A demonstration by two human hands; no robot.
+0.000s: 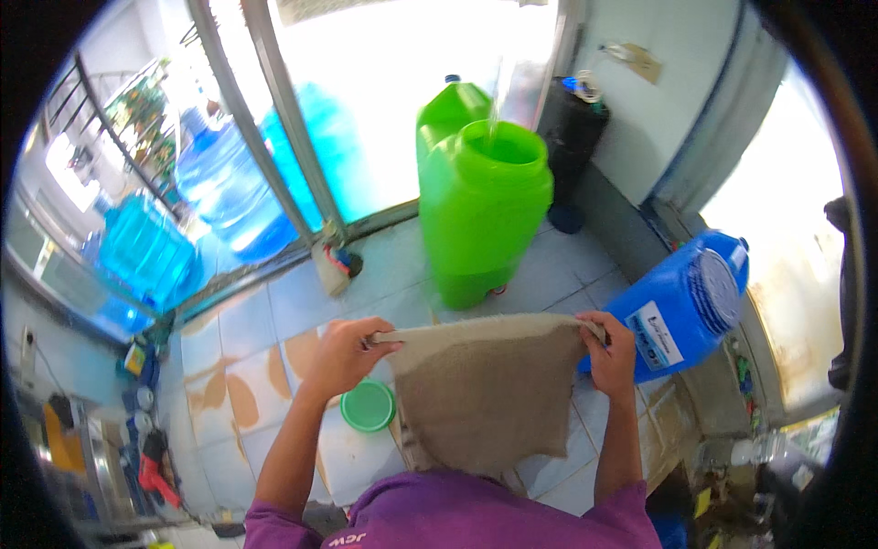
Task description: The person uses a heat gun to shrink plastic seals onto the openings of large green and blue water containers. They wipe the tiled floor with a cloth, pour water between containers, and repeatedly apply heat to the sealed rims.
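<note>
Your left hand [350, 355] and right hand [612, 355] each pinch an upper corner of the grey-brown cloth [485, 393], which hangs between them above the tiled floor [297, 302], long axis running left to right, neither hand nearer.

Cloth [485, 398]: matt, woven-looking textile with a slightly fuzzy upper edge. Green jerrycan [480, 224]: smooth moulded plastic with a soft sheen. Green round lid [368, 406]: smooth plastic, mildly glossy. Blue jerrycan [631, 295]: smooth plastic bearing a flat label [653, 337]. Water bottles [229, 183]: transparent, glossy plastic. Door frame [293, 119]: dull, smooth metal. Floor tiles [219, 467]: smooth, glazed-looking ceramic, stained brown.
</note>
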